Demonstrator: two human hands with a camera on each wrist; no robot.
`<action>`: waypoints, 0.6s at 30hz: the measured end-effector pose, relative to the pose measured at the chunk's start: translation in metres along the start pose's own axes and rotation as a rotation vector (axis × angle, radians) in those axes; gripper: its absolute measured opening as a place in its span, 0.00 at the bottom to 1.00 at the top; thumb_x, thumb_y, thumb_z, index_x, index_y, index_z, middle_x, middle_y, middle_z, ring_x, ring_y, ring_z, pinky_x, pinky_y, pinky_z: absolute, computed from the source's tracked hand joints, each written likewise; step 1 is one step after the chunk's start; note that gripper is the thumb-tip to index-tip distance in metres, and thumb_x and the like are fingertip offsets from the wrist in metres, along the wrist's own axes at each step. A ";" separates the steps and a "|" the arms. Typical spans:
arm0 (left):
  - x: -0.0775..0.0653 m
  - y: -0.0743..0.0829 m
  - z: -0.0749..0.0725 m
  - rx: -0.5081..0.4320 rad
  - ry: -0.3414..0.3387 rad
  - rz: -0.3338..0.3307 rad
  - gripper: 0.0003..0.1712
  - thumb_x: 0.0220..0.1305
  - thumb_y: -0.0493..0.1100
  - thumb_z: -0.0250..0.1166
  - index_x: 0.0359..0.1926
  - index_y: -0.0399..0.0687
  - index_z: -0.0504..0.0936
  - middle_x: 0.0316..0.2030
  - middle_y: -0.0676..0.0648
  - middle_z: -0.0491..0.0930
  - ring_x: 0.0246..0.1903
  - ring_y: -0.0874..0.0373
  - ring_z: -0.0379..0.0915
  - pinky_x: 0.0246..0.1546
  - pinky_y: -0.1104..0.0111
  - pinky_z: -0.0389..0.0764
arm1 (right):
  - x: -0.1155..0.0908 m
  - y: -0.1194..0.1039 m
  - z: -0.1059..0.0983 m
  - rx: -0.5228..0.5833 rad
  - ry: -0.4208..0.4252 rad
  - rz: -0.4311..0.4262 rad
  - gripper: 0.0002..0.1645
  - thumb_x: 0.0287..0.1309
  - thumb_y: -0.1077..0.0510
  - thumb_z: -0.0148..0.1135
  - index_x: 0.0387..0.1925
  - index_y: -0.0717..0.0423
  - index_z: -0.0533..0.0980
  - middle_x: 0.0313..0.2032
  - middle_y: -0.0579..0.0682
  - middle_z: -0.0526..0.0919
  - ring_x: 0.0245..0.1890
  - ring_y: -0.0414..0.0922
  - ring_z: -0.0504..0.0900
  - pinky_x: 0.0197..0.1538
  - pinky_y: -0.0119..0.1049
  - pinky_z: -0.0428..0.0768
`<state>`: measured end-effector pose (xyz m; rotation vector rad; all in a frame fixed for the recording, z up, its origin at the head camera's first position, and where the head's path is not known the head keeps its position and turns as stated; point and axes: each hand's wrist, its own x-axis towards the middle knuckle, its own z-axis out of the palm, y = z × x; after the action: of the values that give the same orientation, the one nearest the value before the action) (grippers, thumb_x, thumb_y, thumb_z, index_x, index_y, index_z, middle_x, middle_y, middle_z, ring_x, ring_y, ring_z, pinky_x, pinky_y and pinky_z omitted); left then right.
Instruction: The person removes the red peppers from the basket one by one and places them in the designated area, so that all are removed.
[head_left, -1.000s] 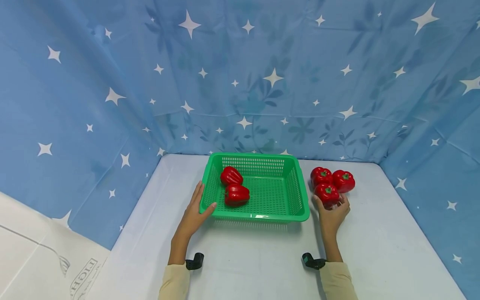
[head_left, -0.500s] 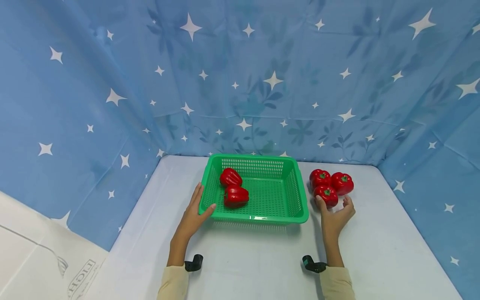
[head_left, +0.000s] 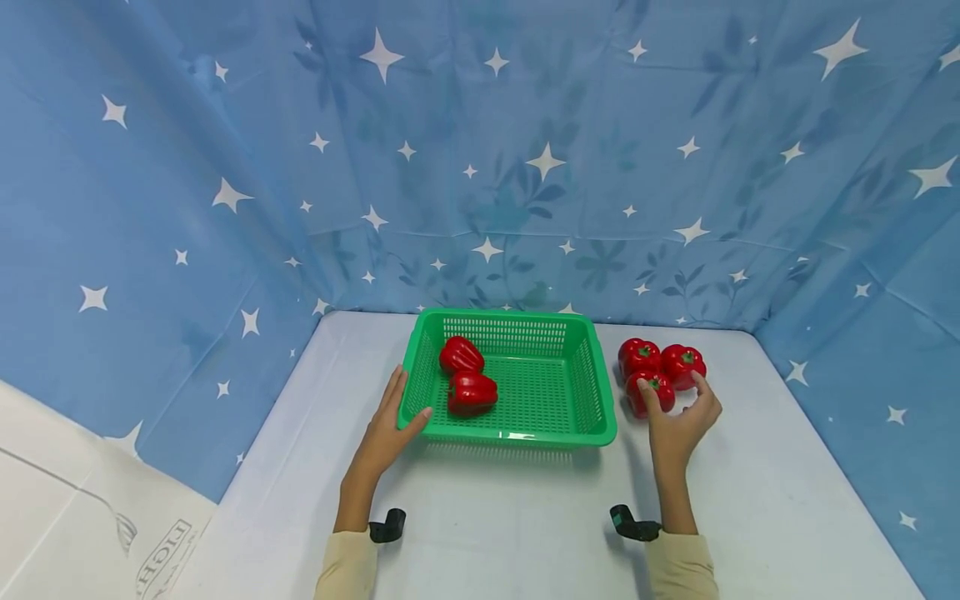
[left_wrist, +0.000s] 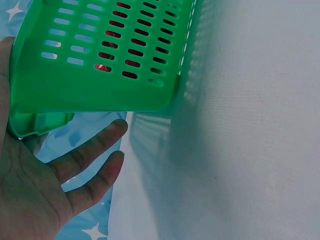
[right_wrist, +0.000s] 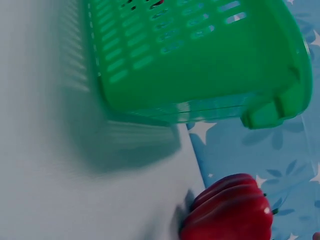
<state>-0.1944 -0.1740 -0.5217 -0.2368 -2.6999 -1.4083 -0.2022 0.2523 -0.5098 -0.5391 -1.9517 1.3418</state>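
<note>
My left hand [head_left: 384, 429] rests at the near left corner of a green plastic basket [head_left: 570, 438], thumb at the rim and fingers straight along its side. In the left wrist view those fingers spread just below the basket wall [left_wrist: 110, 92]. Two red bell peppers [head_left: 473, 393] lie inside, towards its left. Three more stand grouped right of the basket: a front one [head_left: 666, 393], a back left one [head_left: 639, 357] and a back right one [head_left: 683, 365]. My right hand [head_left: 681, 423] is over the near side of this group, thumb and fingers apart, its thumb overlapping the front pepper.
All of this stands on a white table [head_left: 510, 517]. A blue star-patterned curtain [head_left: 465, 200] closes off the back and both sides. Black wrist cameras [head_left: 634, 525] stick out from both wrists.
My right hand has loosened from around the front pepper and shifted right and slightly up, its fingers spreading towards the back right pepper. My left hand and the basket stay put.
</note>
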 end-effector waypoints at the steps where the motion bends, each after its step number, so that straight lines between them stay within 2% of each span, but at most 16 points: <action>1: 0.000 0.000 0.000 0.000 0.000 -0.001 0.51 0.65 0.65 0.59 0.78 0.59 0.42 0.79 0.54 0.37 0.77 0.47 0.39 0.67 0.37 0.56 | 0.001 -0.003 0.000 0.006 -0.007 -0.002 0.47 0.51 0.44 0.73 0.69 0.42 0.59 0.68 0.48 0.59 0.68 0.41 0.57 0.67 0.49 0.69; 5: 0.000 0.000 0.000 0.006 -0.003 -0.007 0.51 0.65 0.65 0.59 0.78 0.59 0.42 0.78 0.56 0.36 0.77 0.47 0.39 0.68 0.38 0.56 | 0.007 -0.017 -0.001 0.036 -0.025 -0.017 0.45 0.52 0.47 0.74 0.68 0.45 0.62 0.68 0.49 0.60 0.70 0.42 0.57 0.66 0.58 0.70; 9: 0.000 0.000 0.000 0.010 -0.002 -0.010 0.51 0.65 0.66 0.59 0.78 0.59 0.42 0.79 0.54 0.37 0.77 0.47 0.39 0.68 0.38 0.56 | 0.013 -0.033 0.001 0.068 -0.076 -0.038 0.44 0.51 0.48 0.74 0.68 0.46 0.64 0.67 0.49 0.62 0.70 0.44 0.59 0.65 0.59 0.70; 14: 0.001 0.000 0.000 0.007 -0.002 -0.013 0.51 0.65 0.66 0.59 0.78 0.59 0.43 0.79 0.54 0.38 0.77 0.47 0.39 0.68 0.38 0.56 | 0.019 -0.054 0.006 0.105 -0.218 -0.028 0.44 0.53 0.48 0.73 0.68 0.47 0.63 0.68 0.50 0.65 0.70 0.48 0.61 0.67 0.56 0.68; 18: 0.001 -0.002 0.000 0.006 -0.002 -0.015 0.51 0.65 0.66 0.59 0.78 0.59 0.43 0.79 0.55 0.37 0.77 0.46 0.39 0.68 0.38 0.55 | 0.024 -0.069 0.017 0.154 -0.370 0.012 0.43 0.55 0.46 0.71 0.69 0.44 0.62 0.69 0.50 0.66 0.71 0.48 0.63 0.68 0.53 0.69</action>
<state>-0.1952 -0.1746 -0.5231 -0.2189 -2.7128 -1.4048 -0.2274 0.2321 -0.4424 -0.2400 -2.1097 1.6768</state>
